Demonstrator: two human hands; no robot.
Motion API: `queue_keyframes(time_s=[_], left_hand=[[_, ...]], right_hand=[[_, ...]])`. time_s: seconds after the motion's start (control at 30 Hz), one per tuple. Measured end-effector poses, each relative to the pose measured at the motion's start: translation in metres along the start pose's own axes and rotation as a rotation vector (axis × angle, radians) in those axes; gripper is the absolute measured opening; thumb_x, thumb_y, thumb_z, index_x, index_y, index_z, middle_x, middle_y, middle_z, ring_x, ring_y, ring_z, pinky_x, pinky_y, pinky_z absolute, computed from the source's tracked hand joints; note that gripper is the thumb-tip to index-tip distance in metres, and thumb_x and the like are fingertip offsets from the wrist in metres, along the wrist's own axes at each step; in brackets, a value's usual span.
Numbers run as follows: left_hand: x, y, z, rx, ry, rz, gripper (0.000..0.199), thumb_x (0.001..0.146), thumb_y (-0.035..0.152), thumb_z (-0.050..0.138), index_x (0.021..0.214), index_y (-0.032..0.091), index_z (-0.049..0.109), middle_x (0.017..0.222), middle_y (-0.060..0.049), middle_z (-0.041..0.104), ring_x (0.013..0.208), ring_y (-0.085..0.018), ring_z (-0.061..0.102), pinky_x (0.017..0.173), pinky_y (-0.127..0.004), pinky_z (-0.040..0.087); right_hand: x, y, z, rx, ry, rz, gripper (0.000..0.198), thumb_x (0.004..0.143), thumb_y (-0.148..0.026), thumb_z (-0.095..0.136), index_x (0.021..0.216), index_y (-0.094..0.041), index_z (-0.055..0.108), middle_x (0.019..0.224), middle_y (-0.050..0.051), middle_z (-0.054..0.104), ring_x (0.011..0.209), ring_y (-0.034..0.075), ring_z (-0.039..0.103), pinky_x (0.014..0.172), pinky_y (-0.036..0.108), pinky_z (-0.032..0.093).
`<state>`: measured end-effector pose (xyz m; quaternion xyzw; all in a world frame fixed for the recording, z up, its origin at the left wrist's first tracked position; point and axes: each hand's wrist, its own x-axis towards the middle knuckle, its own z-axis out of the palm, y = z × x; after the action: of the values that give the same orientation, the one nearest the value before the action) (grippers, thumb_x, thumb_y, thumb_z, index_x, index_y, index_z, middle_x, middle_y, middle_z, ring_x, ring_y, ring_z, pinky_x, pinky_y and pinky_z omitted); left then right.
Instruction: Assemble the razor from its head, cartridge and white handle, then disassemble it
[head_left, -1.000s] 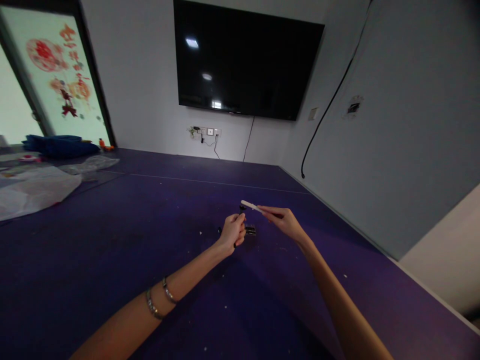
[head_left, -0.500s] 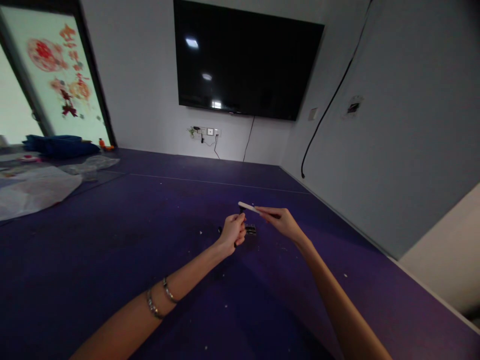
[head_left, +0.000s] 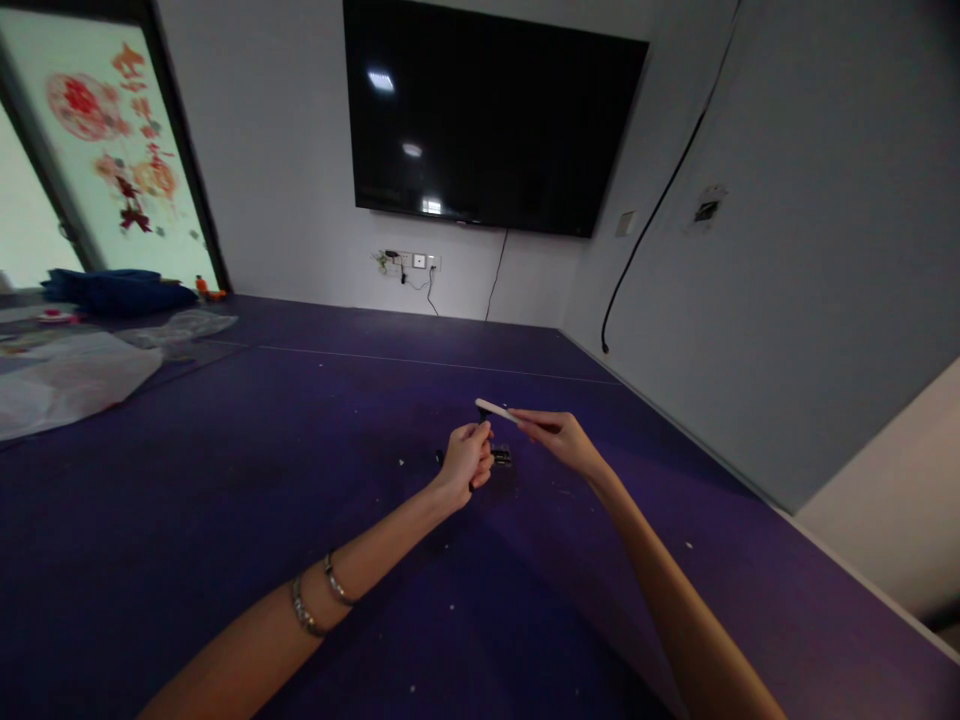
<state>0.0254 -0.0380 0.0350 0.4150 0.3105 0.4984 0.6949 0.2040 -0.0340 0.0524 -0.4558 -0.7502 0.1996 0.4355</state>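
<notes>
Near the middle of the view, my left hand (head_left: 466, 458) is wrapped round a slim black-handled tool (head_left: 484, 413). Its dark upper end sticks out above the fist, and a bit of black shows below; the rest is hidden by my fingers. My right hand (head_left: 561, 438) pinches a thin white stick (head_left: 495, 409) between thumb and fingers. The stick's far end lies at the top of the black tool and appears to touch it. Just behind my left hand, a small clear pack with dark contents (head_left: 502, 456) rests on the purple floor (head_left: 337, 440), partly covered.
White plastic sheeting (head_left: 82, 385) and a dark blue cloth bundle (head_left: 116, 291) lie at the left. A small orange item (head_left: 202, 286) stands beside the bundle. A large television (head_left: 495, 115) hangs on the far wall above sockets (head_left: 418, 261). A black cable (head_left: 652, 225) dangles along the right wall.
Almost nothing differs. The view has shifted very slightly, and both hands keep their grips with the white stick at the black tool's top.
</notes>
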Motion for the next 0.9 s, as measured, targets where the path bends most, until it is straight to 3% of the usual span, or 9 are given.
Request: queue_keyframes(time_s=[0.2,0.4,0.67,0.9], left_hand=[[-0.001,0.002,0.0,-0.011,-0.008,0.015,0.023,0.08,0.036,0.054,0.07,0.019,0.042,0.041,0.012,0.028,0.026,-0.001,0.019,0.028,-0.014,0.01],[-0.002,0.003,0.002,-0.002,0.007,-0.01,0.022,0.081,0.034,0.053,0.07,0.019,0.041,0.041,0.012,0.028,0.026,-0.001,0.019,0.028,-0.014,0.01],[0.001,-0.002,-0.001,0.003,0.031,0.0,0.023,0.081,0.034,0.053,0.069,0.019,0.041,0.041,0.012,0.029,0.026,-0.002,0.02,0.028,-0.014,0.01],[0.0,-0.002,0.001,0.027,0.043,-0.014,0.022,0.082,0.032,0.051,0.069,0.019,0.04,0.04,0.012,0.028,0.025,-0.002,0.02,0.027,-0.015,0.011]], right_hand=[[-0.003,0.015,-0.008,-0.002,0.055,0.015,0.031,0.079,-0.036,0.055,0.106,-0.023,0.066,0.108,0.004,0.066,0.098,0.022,0.062,0.086,0.036,0.048],[0.0,0.002,-0.002,-0.013,0.0,-0.007,0.033,0.08,-0.036,0.055,0.108,-0.023,0.065,0.101,0.005,0.069,0.086,0.02,0.065,0.074,0.032,0.052],[-0.003,0.005,-0.009,-0.097,0.056,-0.001,0.028,0.081,-0.034,0.054,0.105,-0.027,0.066,0.107,0.002,0.067,0.098,0.022,0.062,0.086,0.035,0.048],[-0.001,-0.006,-0.007,-0.095,-0.014,-0.031,0.03,0.082,-0.034,0.053,0.108,-0.025,0.065,0.104,0.003,0.068,0.088,0.02,0.065,0.077,0.032,0.051]])
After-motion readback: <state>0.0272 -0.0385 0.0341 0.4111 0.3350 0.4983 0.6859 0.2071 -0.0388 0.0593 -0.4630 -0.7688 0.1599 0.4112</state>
